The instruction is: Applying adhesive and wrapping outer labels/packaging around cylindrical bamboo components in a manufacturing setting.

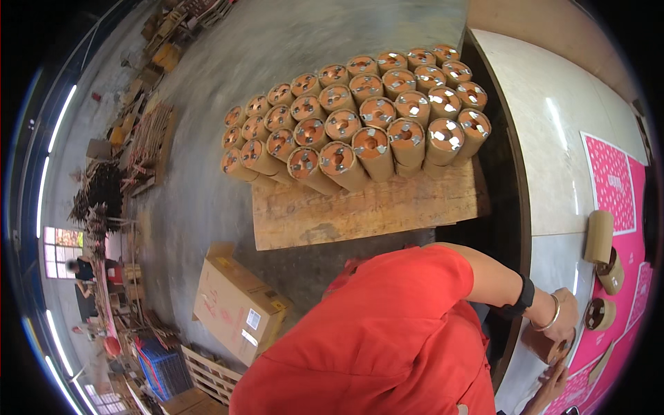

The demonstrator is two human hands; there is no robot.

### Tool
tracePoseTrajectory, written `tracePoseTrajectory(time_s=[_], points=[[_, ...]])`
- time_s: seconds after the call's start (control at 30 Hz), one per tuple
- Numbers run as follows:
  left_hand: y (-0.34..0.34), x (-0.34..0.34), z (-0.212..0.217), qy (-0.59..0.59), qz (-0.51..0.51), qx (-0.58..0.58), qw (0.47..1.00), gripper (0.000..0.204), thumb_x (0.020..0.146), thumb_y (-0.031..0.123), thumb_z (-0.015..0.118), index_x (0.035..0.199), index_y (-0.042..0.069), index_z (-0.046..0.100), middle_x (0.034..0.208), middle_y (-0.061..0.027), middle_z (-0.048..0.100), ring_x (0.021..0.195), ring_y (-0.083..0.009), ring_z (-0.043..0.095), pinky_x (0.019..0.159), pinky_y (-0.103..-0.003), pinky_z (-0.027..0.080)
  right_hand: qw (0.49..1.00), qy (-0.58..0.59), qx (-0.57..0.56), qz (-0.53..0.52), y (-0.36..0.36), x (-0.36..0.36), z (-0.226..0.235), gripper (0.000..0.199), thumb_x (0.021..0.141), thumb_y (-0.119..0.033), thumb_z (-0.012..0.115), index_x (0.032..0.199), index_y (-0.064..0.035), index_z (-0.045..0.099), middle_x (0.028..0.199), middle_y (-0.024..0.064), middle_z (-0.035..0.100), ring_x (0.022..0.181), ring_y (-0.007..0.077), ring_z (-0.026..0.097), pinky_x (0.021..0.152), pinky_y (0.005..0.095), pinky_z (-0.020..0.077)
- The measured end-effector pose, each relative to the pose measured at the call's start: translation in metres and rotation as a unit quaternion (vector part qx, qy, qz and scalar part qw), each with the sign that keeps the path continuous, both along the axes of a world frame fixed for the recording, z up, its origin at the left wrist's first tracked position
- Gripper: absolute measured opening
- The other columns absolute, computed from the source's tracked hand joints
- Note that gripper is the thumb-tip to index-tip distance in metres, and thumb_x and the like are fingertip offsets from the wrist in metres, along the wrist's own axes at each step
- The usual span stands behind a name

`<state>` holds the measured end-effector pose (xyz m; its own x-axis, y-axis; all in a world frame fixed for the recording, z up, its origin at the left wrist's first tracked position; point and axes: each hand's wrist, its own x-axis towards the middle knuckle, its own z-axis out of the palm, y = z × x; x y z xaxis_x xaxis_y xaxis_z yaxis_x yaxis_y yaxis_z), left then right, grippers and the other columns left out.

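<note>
One short brown cardboard-looking cylinder (545, 345) under left fingers (566, 328), curled on it; likely light, stiff, dentable: grip sidewalls. Right fingers (553, 381) beside: hold can't tell.

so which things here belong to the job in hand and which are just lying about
Likely the job: brown tube at the left hand; loose tubes; pink sheets; standing tubes.

Seemingly just lying about: cardboard box; blue crate.

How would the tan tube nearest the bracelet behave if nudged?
The tan tube is probably light for its size, as its open end looks hollow. Likely fairly stiff: its wall keeps a round shape. Its curved side might roll if lying down, though I can't tell whether it's upright.
</note>
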<state>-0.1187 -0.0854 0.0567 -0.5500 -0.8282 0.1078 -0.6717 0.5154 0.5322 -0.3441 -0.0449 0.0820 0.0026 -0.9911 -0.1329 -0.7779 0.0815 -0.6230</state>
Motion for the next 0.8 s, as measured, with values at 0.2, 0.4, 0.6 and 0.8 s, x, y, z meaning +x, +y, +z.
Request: tracePoseTrajectory(time_s=[0.2, 0.4, 0.6, 0.8], points=[[-0.019, -0.017, 0.005, -0.025, -0.003, -0.022, 0.999, 0.021, 0.079, 0.03, 0.059, 0.088, 0.018, 0.074, 0.085, -0.0062, 0.071, 0.084, -0.026, 0.067, 0.065, -0.039, 0.052, 0.993, 0.1, 0.043, -0.041, -0.019, -0.01, 0.003, 0.038, 0.094, -0.035, 0.055, 0.089, 0.0027, 0.061, 0.081, 0.0141, 0.06, 0.076, 0.0229, 0.055, 0.067, 0.0376, 0.0453], [-0.03, -0.045, -0.016, -0.024, -0.036, -0.13, 0.99, 0.014, 0.06, 0.028, 0.068, 0.071, 0.021, 0.073, 0.066, -0.0039, 0.068, 0.064, -0.0245, 0.067, 0.05, -0.038, 0.049, 0.994, -0.028, 0.014, 0.1, -0.017, -0.056, -0.027, 0.034, 0.098, -0.022, 0.043, 0.115, 0.002, 0.061, 0.102, 0.0133, 0.064, 0.092, 0.0207, 0.059, 0.079, 0.0335, 0.0475], [-0.008, 0.01, 0.021, -0.048, 0.012, -0.004, 0.999, 0.026, 0.08, 0.032, 0.059, 0.079, 0.01, 0.072, 0.07, -0.0123, 0.068, 0.071, -0.0298, 0.068, 0.06, -0.041, 0.053, 0.993, -0.034, -0.063, 0.092, 0.008, 0.018, 0.004, 0.031, 0.094, -0.021, 0.047, 0.074, 0.0027, 0.053, 0.061, 0.0163, 0.052, 0.055, 0.0271, 0.049, 0.054, 0.0385, 0.0383], [-0.015, 0.01, 0.018, -0.016, -0.044, -0.098, 0.994, 0.022, 0.082, 0.024, 0.055, 0.072, 0.005, 0.062, 0.066, -0.0146, 0.063, 0.062, -0.0323, 0.063, 0.056, -0.043, 0.05, 0.991, -0.065, -0.095, 0.071, 0.024, 0.016, 0.014, 0.032, 0.093, -0.02, 0.048, 0.07, 0.0023, 0.051, 0.058, 0.0179, 0.049, 0.052, 0.029, 0.05, 0.052, 0.0394, 0.0387]])
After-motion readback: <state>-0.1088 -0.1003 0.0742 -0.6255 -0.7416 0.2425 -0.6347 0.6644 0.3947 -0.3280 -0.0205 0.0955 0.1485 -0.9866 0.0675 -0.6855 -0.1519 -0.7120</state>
